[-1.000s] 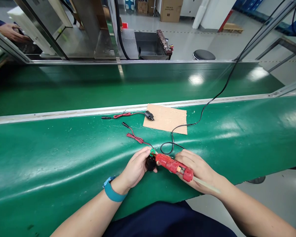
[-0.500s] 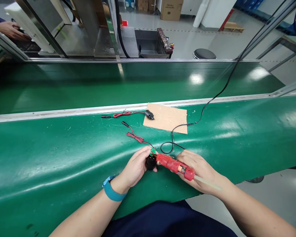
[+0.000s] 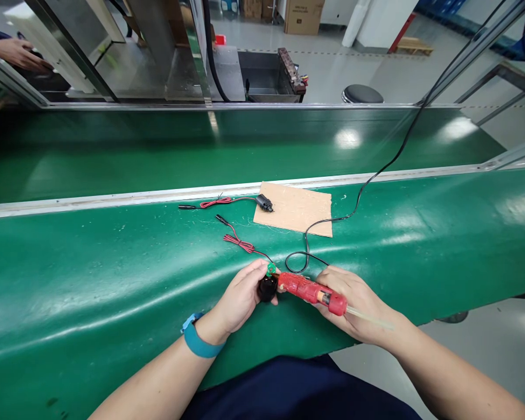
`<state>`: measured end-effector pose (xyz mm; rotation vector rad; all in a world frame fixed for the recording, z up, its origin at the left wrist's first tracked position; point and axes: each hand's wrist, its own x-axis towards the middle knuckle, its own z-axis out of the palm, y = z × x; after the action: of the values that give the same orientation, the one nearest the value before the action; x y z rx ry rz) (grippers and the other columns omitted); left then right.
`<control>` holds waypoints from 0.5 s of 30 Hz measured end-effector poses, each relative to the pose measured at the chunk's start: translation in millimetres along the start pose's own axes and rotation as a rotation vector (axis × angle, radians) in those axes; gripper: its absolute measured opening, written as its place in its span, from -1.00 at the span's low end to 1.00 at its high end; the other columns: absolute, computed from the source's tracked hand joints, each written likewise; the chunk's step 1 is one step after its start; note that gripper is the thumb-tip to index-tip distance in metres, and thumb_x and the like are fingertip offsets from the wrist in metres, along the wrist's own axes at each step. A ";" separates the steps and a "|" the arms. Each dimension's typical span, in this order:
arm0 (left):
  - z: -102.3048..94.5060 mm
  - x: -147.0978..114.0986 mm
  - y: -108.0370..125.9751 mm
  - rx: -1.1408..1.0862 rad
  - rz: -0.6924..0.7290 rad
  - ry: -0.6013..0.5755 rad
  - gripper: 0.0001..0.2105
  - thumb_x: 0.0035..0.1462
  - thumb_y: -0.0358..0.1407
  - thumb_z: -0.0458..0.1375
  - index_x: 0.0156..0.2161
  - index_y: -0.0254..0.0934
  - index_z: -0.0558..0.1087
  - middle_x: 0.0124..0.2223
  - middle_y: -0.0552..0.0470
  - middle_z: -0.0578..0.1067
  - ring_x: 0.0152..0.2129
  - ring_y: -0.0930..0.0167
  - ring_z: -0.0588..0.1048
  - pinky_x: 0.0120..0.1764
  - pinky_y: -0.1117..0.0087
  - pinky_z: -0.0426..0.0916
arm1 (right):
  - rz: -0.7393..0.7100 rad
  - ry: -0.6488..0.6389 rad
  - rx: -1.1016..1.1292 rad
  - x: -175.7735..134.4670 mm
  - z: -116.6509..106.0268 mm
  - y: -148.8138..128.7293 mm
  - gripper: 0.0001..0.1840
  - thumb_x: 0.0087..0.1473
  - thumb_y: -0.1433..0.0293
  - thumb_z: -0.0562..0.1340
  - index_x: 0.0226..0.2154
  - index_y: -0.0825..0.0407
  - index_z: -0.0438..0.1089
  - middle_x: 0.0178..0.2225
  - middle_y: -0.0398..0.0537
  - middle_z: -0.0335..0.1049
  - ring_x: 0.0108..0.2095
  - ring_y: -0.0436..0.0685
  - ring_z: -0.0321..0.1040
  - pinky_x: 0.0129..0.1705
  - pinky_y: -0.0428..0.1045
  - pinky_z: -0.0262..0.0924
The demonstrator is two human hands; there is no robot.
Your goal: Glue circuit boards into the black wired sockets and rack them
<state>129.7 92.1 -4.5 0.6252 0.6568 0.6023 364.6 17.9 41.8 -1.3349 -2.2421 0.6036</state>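
My left hand (image 3: 244,296) is closed around a round black part (image 3: 268,288) with a small green piece (image 3: 271,269) at its top. From it a bundled red-and-black wire (image 3: 240,242) runs over the green mat to a black plug end. A red hot glue gun (image 3: 304,288) is in the closed grip of my right hand (image 3: 350,300). Its nozzle end meets the green piece, though the exact contact is too small to tell. A pale glue stick (image 3: 367,317) sticks out of its back.
A second black part (image 3: 265,203) with red-and-black wire rests on a cardboard piece (image 3: 306,207). The glue gun's black cord (image 3: 387,166) loops across the mat and rises to the right. Behind a white strip (image 3: 157,196) runs a green belt (image 3: 254,140). Another person's hand (image 3: 21,55) shows far left.
The glue gun has shifted very slightly to the right at its back end. Otherwise both hands and the held part stay in nearly the same place.
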 end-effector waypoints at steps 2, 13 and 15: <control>0.5 0.0 0.5 0.004 -0.001 0.005 -0.75 0.28 -0.12 0.21 -0.27 -0.28 0.40 -0.34 0.03 0.46 -0.41 0.38 0.45 -0.42 0.37 0.47 | 0.001 -0.006 -0.005 0.2 -0.7 -0.4 -0.78 0.37 0.32 0.11 -0.35 -0.04 0.13 -0.46 -0.14 0.22 -0.46 0.07 0.10 -0.39 0.00 0.07; 0.8 -1.2 0.8 0.078 0.016 -0.023 -0.74 0.33 -0.10 0.14 -0.23 -0.28 0.39 -0.32 -0.04 0.53 -0.35 0.33 0.51 -0.39 0.38 0.44 | 0.010 -0.002 -0.025 -1.3 -2.4 -0.2 -0.75 0.38 0.29 0.10 -0.36 -0.04 0.11 -0.47 -0.17 0.22 -0.49 0.06 0.09 -0.39 0.00 0.08; -1.6 -1.1 -0.6 0.108 0.019 -0.032 -0.74 0.34 -0.09 0.13 -0.22 -0.28 0.39 -0.30 -0.04 0.54 -0.35 0.33 0.51 -0.38 0.37 0.45 | 0.015 -0.018 -0.033 -1.7 -3.0 0.1 -0.76 0.38 0.29 0.09 -0.36 -0.04 0.12 -0.47 -0.16 0.24 -0.49 0.06 0.11 -0.39 0.01 0.10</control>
<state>128.1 91.5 -5.5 0.7408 0.6577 0.5759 367.2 16.9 43.9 -1.3691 -2.2671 0.5883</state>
